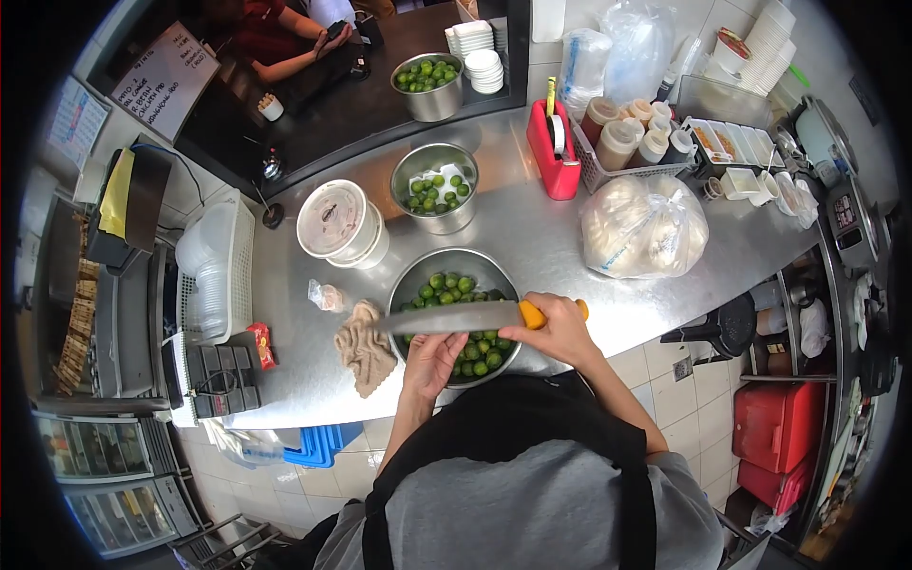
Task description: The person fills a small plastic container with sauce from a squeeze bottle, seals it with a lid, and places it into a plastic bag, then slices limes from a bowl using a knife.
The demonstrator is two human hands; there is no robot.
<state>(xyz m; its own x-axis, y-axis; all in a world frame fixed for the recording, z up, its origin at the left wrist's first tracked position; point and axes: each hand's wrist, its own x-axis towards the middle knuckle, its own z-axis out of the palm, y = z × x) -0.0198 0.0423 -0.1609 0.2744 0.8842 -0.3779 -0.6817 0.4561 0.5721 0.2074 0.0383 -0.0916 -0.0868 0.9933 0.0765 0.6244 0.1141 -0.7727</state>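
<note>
My right hand (556,330) is closed around the yellow handle of a knife (446,318). The broad blade points left across a steel bowl (396,285) of small green limes (454,285). Just below the blade, my left hand (435,364) has its fingertips drawn together at the bowl's near side. Whatever those fingertips hold, if anything, is hidden by the blade and fingers. A crumpled brown cloth (363,350) lies left of the bowl, with a small knotted plastic bag (326,295) above it.
Behind the bowl stand a steel pot (435,220) with cut limes and lidded white tubs (337,223). A filled plastic bag (646,226), a basket of sauce bottles (617,142) and a red tape dispenser (553,152) are to the right. Another person's arm (290,65) shows beyond the counter.
</note>
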